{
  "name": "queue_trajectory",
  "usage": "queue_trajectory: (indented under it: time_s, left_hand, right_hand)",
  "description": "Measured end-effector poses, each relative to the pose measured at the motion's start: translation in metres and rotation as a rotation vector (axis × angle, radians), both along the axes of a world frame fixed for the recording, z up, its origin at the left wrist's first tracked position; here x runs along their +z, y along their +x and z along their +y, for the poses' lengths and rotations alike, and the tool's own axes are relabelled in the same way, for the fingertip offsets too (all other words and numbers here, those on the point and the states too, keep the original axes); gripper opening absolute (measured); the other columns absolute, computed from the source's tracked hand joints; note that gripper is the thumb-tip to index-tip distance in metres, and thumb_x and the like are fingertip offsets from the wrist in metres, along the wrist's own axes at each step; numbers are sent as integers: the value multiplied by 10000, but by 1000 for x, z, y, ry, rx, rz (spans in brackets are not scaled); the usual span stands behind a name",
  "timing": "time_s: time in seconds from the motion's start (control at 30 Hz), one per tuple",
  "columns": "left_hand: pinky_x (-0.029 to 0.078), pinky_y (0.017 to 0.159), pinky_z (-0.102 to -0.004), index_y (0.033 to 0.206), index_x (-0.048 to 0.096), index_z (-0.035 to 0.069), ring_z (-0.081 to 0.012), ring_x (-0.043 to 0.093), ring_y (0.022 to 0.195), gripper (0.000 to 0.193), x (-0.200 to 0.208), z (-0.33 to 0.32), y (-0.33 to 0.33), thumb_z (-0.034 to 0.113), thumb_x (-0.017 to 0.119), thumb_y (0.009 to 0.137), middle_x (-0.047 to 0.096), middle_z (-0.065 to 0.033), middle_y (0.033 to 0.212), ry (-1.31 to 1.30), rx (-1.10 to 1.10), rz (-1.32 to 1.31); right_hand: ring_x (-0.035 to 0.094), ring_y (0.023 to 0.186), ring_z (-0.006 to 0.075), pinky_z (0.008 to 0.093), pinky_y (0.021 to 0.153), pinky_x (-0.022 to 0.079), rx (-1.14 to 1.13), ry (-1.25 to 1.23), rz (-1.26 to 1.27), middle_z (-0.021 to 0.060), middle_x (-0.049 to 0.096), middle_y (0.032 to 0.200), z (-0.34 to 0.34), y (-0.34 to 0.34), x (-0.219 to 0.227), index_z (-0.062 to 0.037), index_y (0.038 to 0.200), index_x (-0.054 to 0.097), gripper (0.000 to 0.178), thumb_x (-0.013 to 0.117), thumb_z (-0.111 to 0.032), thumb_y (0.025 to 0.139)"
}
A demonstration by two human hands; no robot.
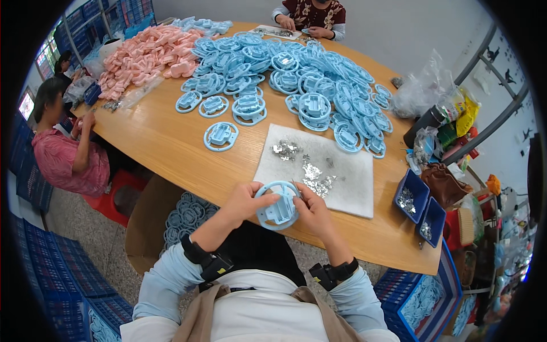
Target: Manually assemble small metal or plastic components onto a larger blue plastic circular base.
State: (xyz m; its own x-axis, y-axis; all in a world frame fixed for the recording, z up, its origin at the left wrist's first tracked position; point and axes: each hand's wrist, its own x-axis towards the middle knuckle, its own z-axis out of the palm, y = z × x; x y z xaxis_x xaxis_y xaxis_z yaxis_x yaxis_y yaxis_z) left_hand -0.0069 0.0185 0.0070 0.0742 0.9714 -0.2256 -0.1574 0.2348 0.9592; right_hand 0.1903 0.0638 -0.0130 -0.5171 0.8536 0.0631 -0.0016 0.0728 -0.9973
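Between my two hands, at the table's front edge, is a light-blue round plastic part [279, 212] with an open rim and a box-like middle. My left hand [244, 203] grips its left side, the thumb lying over the middle. At the right side, my right hand [313, 210] is closed on the rim, thumb and fingers near its top edge; whether a small metal piece is pinched there too, I cannot make out. Just beyond lies a white felt pad [352, 176] bearing small shiny metal pieces [318, 181] and a darker cluster of metal bits [286, 149].
A big heap of blue parts [313, 74] covers the far table, beside a pink heap [148, 54]. Two dark-blue trays [412, 191] of metal pieces sit at the right edge. Co-workers sit at left [74, 142] and far side [313, 17]. A carton [145, 228] stands below left.
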Motion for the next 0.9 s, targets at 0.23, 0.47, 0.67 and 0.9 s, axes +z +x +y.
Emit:
queue_trajectory:
  time_s: [0.23,0.47,0.67,0.9]
  left_hand:
    - [486,830,-320,1059,595,-14,-206,617,973,409,49,-36,47,129,778,723,620,-130,1077,667,92,579]
    - [386,983,-443,1092,591,-16,-343,494,1146,467,32,-25,24,70,718,650,489,-185,1257,1034,151,1018]
    - [363,1002,-433,1132,582,-38,-362,405,1230,519,23,-25,19,119,725,658,445,-196,1313,1064,289,1128]
    - [342,1005,-446,1125,590,-32,-354,379,1250,518,16,-24,18,173,730,671,434,-194,1326,1068,333,1203]
  right_hand:
    - [533,749,115,220,654,429,-178,295,169,87,573,929,-12,3,7,-46,985,548,244,459,120,831]
    - [598,741,216,257,530,442,-243,1010,-26,146,575,1031,-22,11,30,-71,887,646,310,586,107,641]
    - [625,760,241,282,518,473,-203,1126,-163,133,582,1053,-27,14,21,-84,900,649,331,621,78,613]
    - [626,746,241,288,535,488,-185,1094,-234,130,582,1069,-27,12,20,-88,927,628,350,620,74,617]
